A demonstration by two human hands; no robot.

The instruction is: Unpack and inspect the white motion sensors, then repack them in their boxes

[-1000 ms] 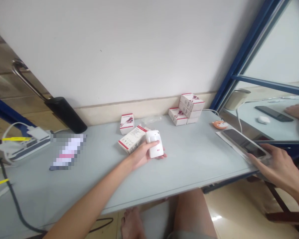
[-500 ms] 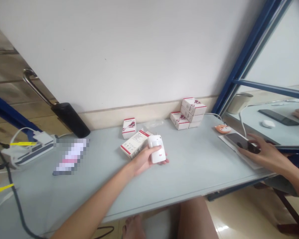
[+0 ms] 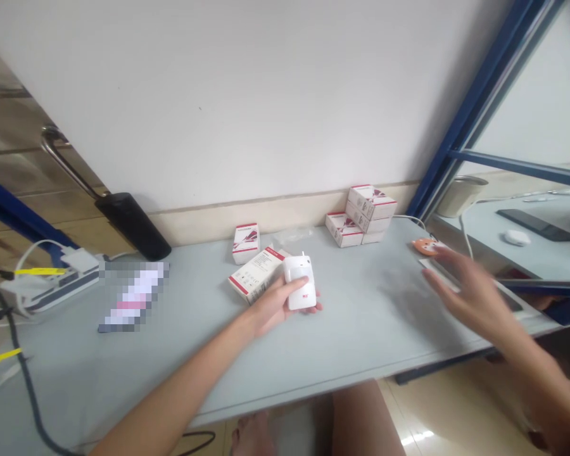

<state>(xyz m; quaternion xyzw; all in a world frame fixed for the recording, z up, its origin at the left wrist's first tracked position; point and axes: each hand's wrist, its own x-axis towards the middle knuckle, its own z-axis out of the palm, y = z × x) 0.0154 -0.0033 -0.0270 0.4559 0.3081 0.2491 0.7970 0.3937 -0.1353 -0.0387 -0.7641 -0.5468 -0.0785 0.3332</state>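
Note:
My left hand (image 3: 270, 301) grips a white motion detector (image 3: 301, 292), thumb across its front and fingers behind. A small antenna stub sticks up from its top, and red print marks its lower front. Just behind the hand lies a white and red carton (image 3: 256, 273), partly covered by it. My right hand (image 3: 465, 291) is raised above the right end of the table, blurred, thumb and fingers apart with nothing between them. Below and behind it, mostly hidden, are a white sheet or pad (image 3: 534, 322) and a dark phone. An orange animal-faced case (image 3: 424, 246) sits near its fingertips.
One small carton (image 3: 246, 243) stands near the wall, beside clear plastic wrap (image 3: 292, 237). Several similar boxes (image 3: 369, 204) are stacked farther right. To the left are a black cylinder (image 3: 135, 228), a pixelated item (image 3: 135, 297) and a power strip (image 3: 66, 291). A mirror (image 3: 527, 234) borders the right.
My right hand has let go of the phone, risen off it and swung left. The phone and the sheet have moved right. My left hand keeps the motion detector almost in place.

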